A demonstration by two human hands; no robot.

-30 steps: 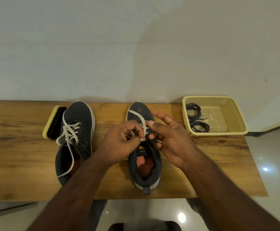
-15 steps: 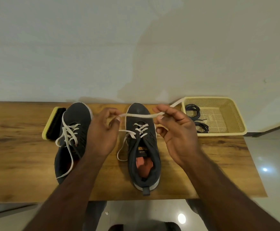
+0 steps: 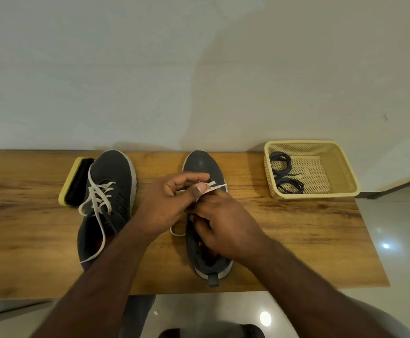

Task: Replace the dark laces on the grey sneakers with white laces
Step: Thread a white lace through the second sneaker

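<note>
Two grey sneakers stand on the wooden table. The left sneaker (image 3: 108,191) carries a loose white lace (image 3: 99,201). Over the right sneaker (image 3: 204,164) both my hands meet. My left hand (image 3: 167,206) pinches a white lace end (image 3: 215,187) between thumb and fingers above the eyelets. My right hand (image 3: 221,228) lies on the shoe's tongue and opening with its fingers curled at the lacing; what they hold is hidden. A loop of white lace (image 3: 177,231) hangs at the shoe's left side.
A yellow plastic basket (image 3: 340,167) at the back right holds coiled dark laces (image 3: 284,174). A yellow-backed shoe brush (image 3: 77,181) lies left of the left sneaker. The table's front edge (image 3: 248,289) runs just below the shoes, with tiled floor beyond.
My hands had stretched the white lace out above the right sneaker; now both have come down and together onto its lacing, and the long lace span toward the basket is gone.
</note>
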